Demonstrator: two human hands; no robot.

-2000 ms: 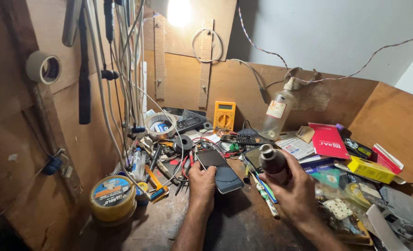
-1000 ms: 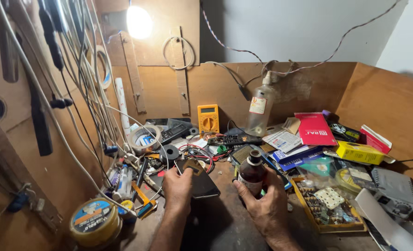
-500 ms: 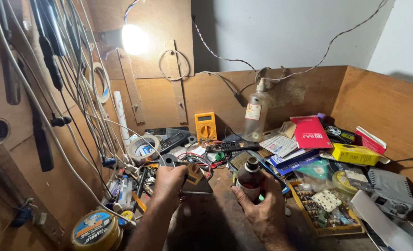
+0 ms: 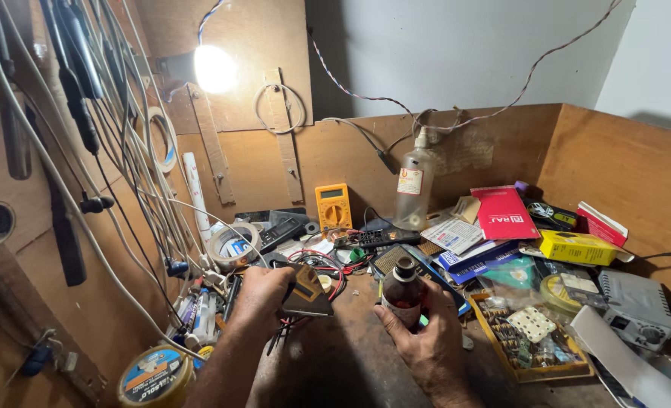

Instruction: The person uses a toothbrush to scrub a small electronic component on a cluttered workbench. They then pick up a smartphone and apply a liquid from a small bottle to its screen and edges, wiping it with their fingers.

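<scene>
My left hand (image 4: 263,291) is closed around a flat dark phone (image 4: 305,296), fingers wrapped over its left edge and thumb on top, holding it tilted just above the wooden bench (image 4: 343,363). The phone sits near the middle of the view, slightly toward seven o'clock from the yellow multimeter (image 4: 333,205) that leans on the back board.

My right hand (image 4: 426,340) is wrapped around a small brown glass bottle (image 4: 403,291), fingers curled against its right side and thumb pressed to the front. The bottle stands upright, uncapped as far as I can tell, just at three o'clock of the phone and close to it without touching.

Red and black leads (image 4: 334,273) loop between the phone and the multimeter. At twelve o'clock from the bottle stands a tall clear bottle (image 4: 414,189). At three o'clock lies a yellow tray of small parts (image 4: 528,340), with a red booklet (image 4: 504,213) and a yellow box (image 4: 578,247) beyond it. At eight o'clock from my left hand a tape roll (image 4: 154,375) rests near the bench edge.
</scene>
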